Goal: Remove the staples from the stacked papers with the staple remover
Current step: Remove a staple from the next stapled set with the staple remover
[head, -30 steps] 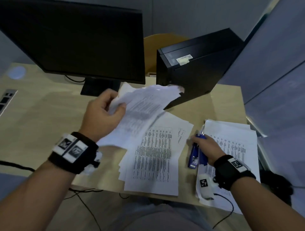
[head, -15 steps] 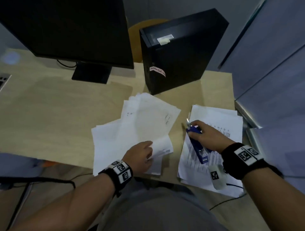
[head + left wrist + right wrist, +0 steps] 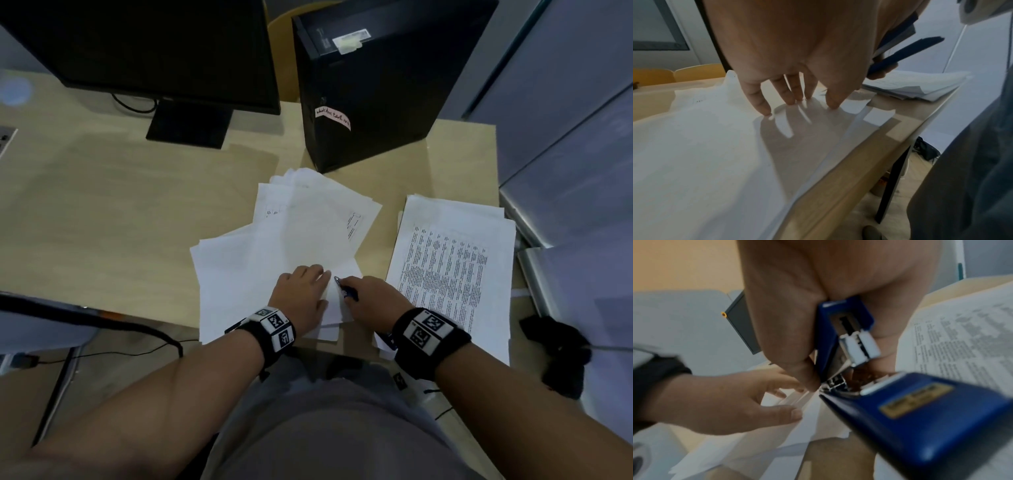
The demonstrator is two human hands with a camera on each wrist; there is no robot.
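On desk [image 3: 102,212], blue staple remover [image 3: 900,410], white papers [image 3: 291,240]

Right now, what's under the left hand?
The left hand presses its fingertips on the fanned paper stack, which lies on the desk. Any staple there is hidden by the hand and sheets.

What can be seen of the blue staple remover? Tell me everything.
The staple remover is a blue, stapler-like tool with a silvery metal inner track and a gold label on its blue body. Its two arms are spread apart at the end toward the wrist. The right hand grips it, fingers curled round it. Its metal tip points at a near corner of the fanned white papers, right beside the left hand, whose fingertips press the sheets down. Any staple is too small to see.
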